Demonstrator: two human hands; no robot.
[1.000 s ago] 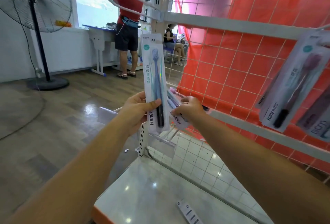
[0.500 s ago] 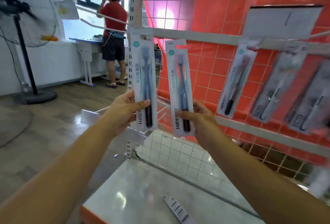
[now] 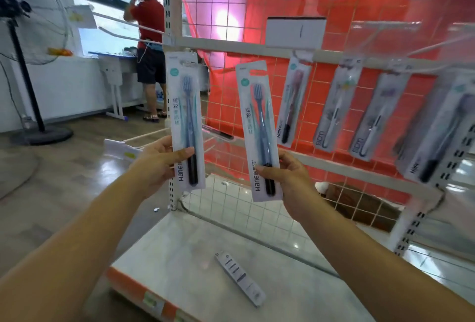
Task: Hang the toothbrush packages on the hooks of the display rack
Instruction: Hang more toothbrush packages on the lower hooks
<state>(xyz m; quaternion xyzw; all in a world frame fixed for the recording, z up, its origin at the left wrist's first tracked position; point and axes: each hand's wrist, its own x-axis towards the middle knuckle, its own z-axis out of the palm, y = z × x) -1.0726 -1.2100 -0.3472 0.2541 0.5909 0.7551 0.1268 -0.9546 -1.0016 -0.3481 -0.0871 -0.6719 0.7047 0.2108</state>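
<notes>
We're gripping one toothbrush pack upright in the left hand and another pack in the right hand, both fingers pinching low, facing the rack.

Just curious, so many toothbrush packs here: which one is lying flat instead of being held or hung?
The pack on the shelf, face down on the white base below both hands. The others are held upright or hang from the rack's hooks.

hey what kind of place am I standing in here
Probably a shop aisle or a mock-up of one: a wire display rack with toothbrush packs on hooks and a blank price tag.
</notes>
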